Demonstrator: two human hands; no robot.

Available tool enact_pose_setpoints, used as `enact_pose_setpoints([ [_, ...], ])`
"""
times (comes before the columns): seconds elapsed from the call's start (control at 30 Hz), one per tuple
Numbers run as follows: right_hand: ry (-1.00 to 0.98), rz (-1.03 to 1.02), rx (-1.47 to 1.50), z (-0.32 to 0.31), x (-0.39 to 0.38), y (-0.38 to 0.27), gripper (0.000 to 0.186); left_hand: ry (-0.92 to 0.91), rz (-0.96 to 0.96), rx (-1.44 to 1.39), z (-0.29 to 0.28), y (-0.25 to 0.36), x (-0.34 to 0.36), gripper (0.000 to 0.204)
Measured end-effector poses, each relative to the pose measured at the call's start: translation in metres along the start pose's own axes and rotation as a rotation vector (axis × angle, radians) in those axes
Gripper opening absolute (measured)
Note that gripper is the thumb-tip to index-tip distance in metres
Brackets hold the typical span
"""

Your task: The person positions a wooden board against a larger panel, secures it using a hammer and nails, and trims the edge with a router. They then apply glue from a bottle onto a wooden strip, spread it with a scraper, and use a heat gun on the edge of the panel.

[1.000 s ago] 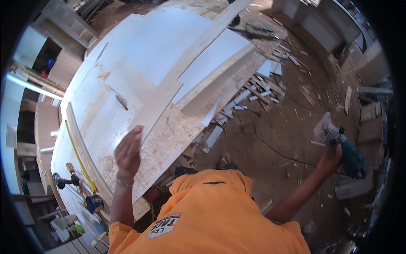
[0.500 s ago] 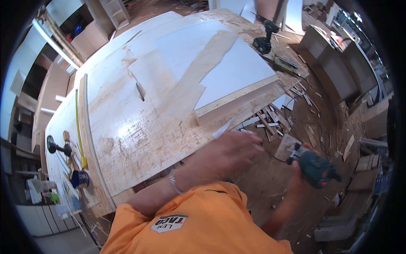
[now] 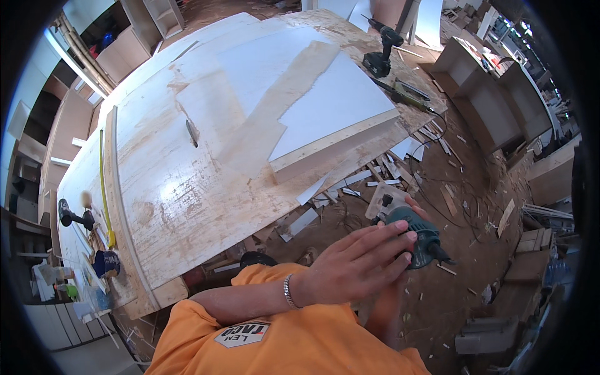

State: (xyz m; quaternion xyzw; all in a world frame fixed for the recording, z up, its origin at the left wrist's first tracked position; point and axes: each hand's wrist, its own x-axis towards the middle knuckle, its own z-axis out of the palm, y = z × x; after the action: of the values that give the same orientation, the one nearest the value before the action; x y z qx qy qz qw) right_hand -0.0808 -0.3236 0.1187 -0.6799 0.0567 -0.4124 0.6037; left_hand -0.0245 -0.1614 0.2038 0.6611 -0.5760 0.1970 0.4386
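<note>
Currently, right hand (image 3: 420,210) is gripping power tool (image 3: 427,236) beside bench (image 3: 206,225); left hand (image 3: 350,265), slightly spread, is covering it; tool isn't yet meeting bench's panel (image 3: 340,103).

From my end, most of the right hand (image 3: 420,211) is hidden behind the green power tool (image 3: 427,234), which the left hand (image 3: 357,262) partly covers. The near edge cuts off the orange shirt (image 3: 300,340). At left, I get a blurred tan object (image 3: 85,199); far-right clutter (image 3: 498,62) is too small to tell.
</note>
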Motion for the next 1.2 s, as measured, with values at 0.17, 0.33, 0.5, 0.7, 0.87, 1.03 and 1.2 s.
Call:
enact_pose_setpoints([
  [0.17,0.091,0.027,-0.127,0.002,-0.003,-0.001,0.074,-0.003,0.104,0.103,0.001,0.002,0.011,0.025],
  [0.33,0.116,-0.055,-0.344,-0.012,-0.003,0.0,0.076,-0.05,0.116,0.021,-0.007,0.01,0.027,0.017],
  [0.5,0.081,-0.581,-0.507,-0.025,0.024,0.018,0.069,-0.383,-0.747,-0.685,-0.022,0.01,-0.014,0.035],
  [0.7,-0.45,-0.603,-0.442,-0.009,0.017,0.014,0.058,-0.301,-1.565,-1.495,-0.027,-0.004,-0.029,0.065],
  [0.87,-0.673,-0.333,-0.377,0.079,-0.001,0.022,0.069,0.286,-1.656,-1.358,-0.043,-0.013,-0.091,0.06],
  [1.03,-1.467,0.241,-0.228,0.11,-0.078,0.051,0.07,0.726,-1.529,-0.861,-0.105,-0.038,-0.141,0.051],
  [1.2,-1.278,0.436,-0.362,0.11,-0.012,0.09,0.041,0.708,-1.594,-0.217,-0.175,-0.087,-0.237,0.053],
])
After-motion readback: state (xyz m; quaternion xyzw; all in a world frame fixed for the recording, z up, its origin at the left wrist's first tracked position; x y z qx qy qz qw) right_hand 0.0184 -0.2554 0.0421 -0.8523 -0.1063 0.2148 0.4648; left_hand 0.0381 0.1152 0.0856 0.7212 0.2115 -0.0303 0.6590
